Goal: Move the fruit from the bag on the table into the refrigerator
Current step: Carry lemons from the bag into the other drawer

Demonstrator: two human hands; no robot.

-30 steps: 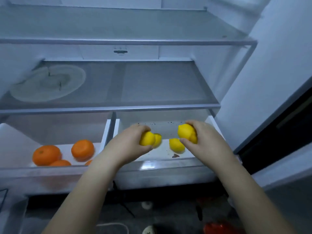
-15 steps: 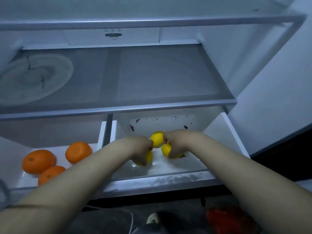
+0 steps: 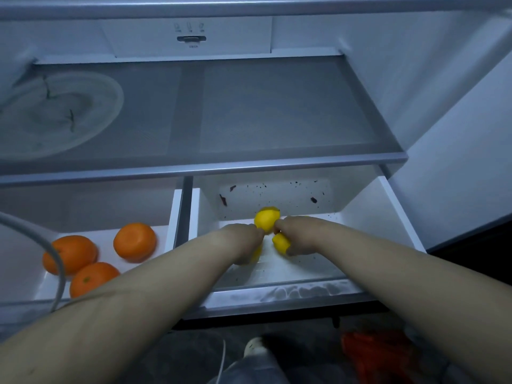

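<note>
Both my hands reach down into the right crisper drawer [image 3: 388, 206] of the open refrigerator. My left hand [image 3: 243, 245] curls round a yellow lemon [image 3: 256, 254], which is mostly hidden under the fingers. My right hand [image 3: 293, 236] grips another lemon [image 3: 280, 243] low in the drawer. A third lemon [image 3: 266, 218] lies on the drawer floor just behind both hands, touching their knuckles. Three oranges [image 3: 135, 241] sit in the left crisper drawer [image 3: 174, 214].
A glass shelf [image 3: 249, 112] spans above the drawers, with a pale round plate [image 3: 55, 115] at its left. Dark specks dot the right drawer's back wall. A white cable [image 3: 55, 261] hangs at the left. On the floor below are a shoe [image 3: 255, 349] and a red-orange bag [image 3: 371, 356].
My hands have gone from above the drawer rim down into the right drawer with their lemons. The view has moved closer and lower.
</note>
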